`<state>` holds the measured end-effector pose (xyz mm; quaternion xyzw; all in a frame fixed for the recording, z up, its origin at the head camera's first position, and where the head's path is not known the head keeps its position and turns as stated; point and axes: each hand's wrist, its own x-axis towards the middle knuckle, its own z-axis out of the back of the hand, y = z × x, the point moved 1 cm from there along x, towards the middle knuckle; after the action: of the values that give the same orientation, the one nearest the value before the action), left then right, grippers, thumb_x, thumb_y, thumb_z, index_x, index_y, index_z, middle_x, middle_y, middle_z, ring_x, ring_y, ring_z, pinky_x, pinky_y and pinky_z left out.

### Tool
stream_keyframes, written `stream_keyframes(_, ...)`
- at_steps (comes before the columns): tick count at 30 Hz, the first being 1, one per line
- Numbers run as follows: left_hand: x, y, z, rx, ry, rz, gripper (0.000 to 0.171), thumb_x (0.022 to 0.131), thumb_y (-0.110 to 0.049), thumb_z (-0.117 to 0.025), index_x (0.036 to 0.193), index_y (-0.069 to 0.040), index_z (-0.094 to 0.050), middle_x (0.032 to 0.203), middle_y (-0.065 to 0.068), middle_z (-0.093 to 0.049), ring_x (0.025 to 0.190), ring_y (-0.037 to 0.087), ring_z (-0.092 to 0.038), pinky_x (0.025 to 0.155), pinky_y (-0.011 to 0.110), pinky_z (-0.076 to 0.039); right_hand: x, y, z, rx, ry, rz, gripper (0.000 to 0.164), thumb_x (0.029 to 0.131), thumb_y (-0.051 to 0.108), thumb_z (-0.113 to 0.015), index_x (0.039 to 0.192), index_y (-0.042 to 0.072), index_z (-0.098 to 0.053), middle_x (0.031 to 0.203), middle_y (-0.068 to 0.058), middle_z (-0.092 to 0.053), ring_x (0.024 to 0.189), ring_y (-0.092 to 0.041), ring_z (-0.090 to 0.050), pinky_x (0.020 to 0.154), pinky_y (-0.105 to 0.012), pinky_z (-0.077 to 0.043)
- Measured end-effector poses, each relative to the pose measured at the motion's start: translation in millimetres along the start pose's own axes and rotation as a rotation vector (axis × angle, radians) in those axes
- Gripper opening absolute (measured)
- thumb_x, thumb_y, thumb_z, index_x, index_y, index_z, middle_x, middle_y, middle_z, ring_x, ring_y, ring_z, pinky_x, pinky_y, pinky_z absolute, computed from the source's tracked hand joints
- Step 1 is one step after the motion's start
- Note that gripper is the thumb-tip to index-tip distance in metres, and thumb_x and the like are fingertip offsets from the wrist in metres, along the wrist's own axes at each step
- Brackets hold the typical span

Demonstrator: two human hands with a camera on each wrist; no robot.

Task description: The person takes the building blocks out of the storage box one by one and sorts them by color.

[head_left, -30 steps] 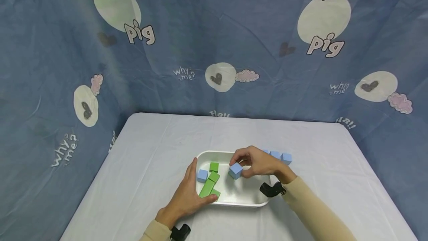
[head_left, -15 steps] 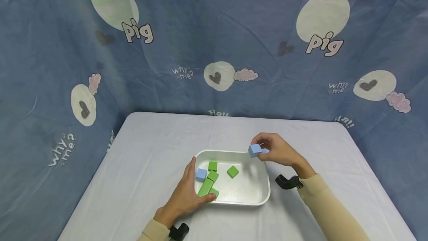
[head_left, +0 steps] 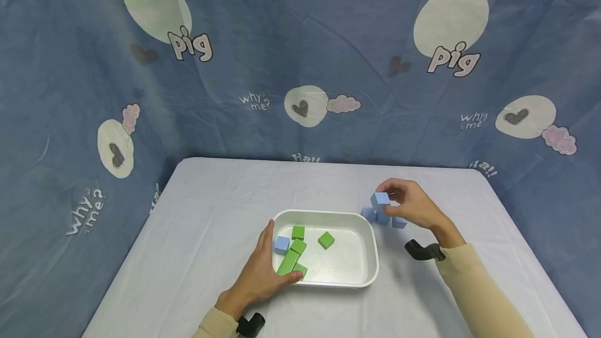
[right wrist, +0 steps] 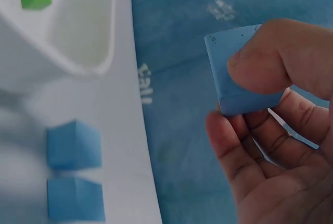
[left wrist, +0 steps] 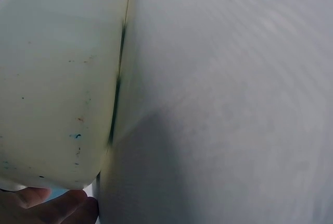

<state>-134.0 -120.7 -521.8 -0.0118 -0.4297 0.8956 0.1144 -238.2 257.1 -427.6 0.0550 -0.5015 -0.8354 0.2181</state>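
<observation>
My right hand (head_left: 415, 206) pinches a blue cube (head_left: 380, 201) between thumb and fingers, raised above other blue cubes (head_left: 382, 217) on the table right of the tray. In the right wrist view the thumb presses one face of this cube (right wrist: 223, 88), with the fingers beneath. The left hand (head_left: 257, 271) grips the near left corner of a white tray (head_left: 349, 270), its thumb over the front rim and fingers along the left side. Inside, near that hand, lie a blue cube (head_left: 282, 244) and several green blocks (head_left: 288, 262); one green cube (head_left: 326, 240) lies apart near the middle.
A white cloth (head_left: 225, 202) covers the table. Behind it hangs a blue printed curtain (head_left: 263, 134). Each wrist wears a black camera mount, the right one (head_left: 422, 251) hanging close above the cloth.
The right hand has lifted the blue cube off the green cube in the tray and carried it right and back, over the cubes on the table. The left hand stays at the tray.
</observation>
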Motion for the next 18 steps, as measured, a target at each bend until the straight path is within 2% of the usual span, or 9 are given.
stream_keyframes(10, -0.3, -0.8, 0.2, -0.005, -0.010, -0.010, 0.136, 0.069, -0.056, -0.089, 0.163, -0.003, -0.007, 0.165, 0.019, -0.021, 0.140, 0.040, -0.039, 0.106, 0.058, -0.040, -20, -20, 27, -0.055, -0.106, -0.086, 0.035, 0.080, -0.010, -0.072, 0.114, -0.001, -0.066, 0.107, -0.013, -0.068, 0.100, -0.026, -0.067, 0.086, -0.022, -0.053)
stream_keyframes(18, 0.1, 0.7, -0.1, 0.009, -0.012, -0.010, 0.136, 0.069, -0.057, -0.089, 0.163, -0.003, -0.006, 0.165, 0.020, -0.021, 0.139, 0.040, -0.041, 0.106, 0.059, -0.041, -35, -36, 40, -0.046, -0.143, -0.095, 0.033, 0.083, -0.009, -0.072, 0.115, -0.004, -0.066, 0.110, -0.017, -0.067, 0.098, -0.017, -0.068, 0.083, -0.021, -0.053)
